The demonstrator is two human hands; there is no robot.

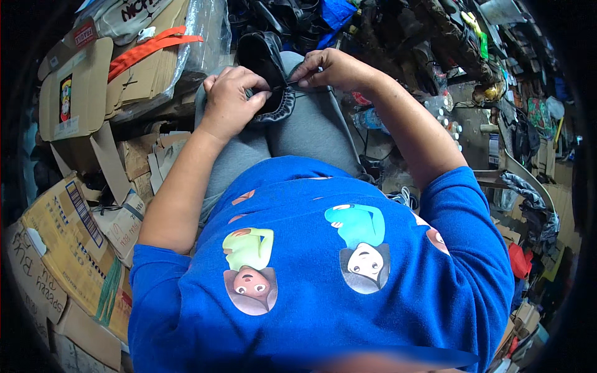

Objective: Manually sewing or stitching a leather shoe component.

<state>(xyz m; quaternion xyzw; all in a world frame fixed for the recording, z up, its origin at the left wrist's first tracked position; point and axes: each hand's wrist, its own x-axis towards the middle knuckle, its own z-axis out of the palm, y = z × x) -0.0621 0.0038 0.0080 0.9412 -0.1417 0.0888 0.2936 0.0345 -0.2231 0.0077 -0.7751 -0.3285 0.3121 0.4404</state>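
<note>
Head view: black shoe (275,67) lay at the lap's (311,121) knee edge, left hand (233,93) pinching its rim, right hand (320,67) pinching a thin dark item (292,82). Cardboard boxes (78,102) crowded the left; clutter (538,118), the right.

in the grip, a glossy, creased black leather-look piece (281,110); beneath it, matt grey cloth trousers (305,127); left of it, dull cardboard (81,93) and shiny plastic wrap (211,31).

You wear a bright blue shirt (305,304) with short sleeves (463,199), printed with cartoon figures (365,267), one dressed in pale green, another in turquoise; your trousers (311,130) are grey; your forearms (413,118) are bare.
</note>
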